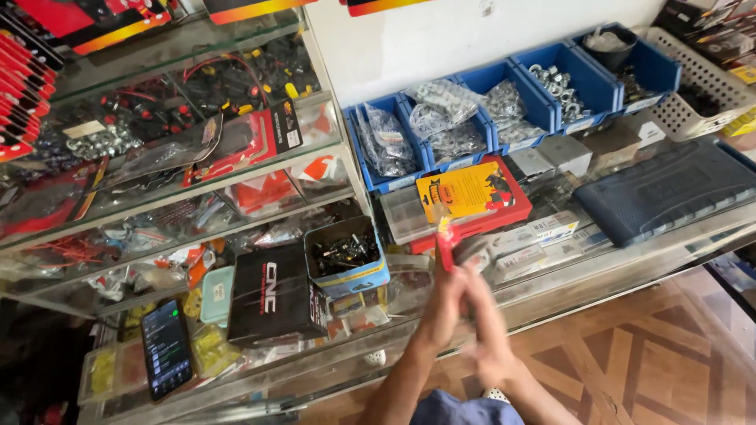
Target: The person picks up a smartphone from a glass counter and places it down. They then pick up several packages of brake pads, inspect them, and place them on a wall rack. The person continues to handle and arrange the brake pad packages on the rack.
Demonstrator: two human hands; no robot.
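Two hands meet low in the head view, above the front edge of the glass surface (551, 283). The left hand (445, 303) is closed on a small red stick-shaped item (446, 245), which stands upright out of its fingers with a pale yellowish tip at 12 o'clock. The right hand (490, 327) lies against the left at its 4 o'clock, blurred; its fingers look loosely curled, but whether they grip anything cannot be told.

At 10 o'clock from the hands sits an open tin of dark small parts (345, 256), and just beside that, at its 8 o'clock, a black box (272, 303). Farther toward 9 o'clock a phone (166, 349) lies face up with its screen lit. At 12 o'clock from the red item rests a flat red case with a yellow card on top (472, 193). Beyond it, toward 1 o'clock, runs a row of blue bins (512, 102) holding bagged hardware and loose nuts. A dark blue ribbed case (665, 193) lies at 2 o'clock.
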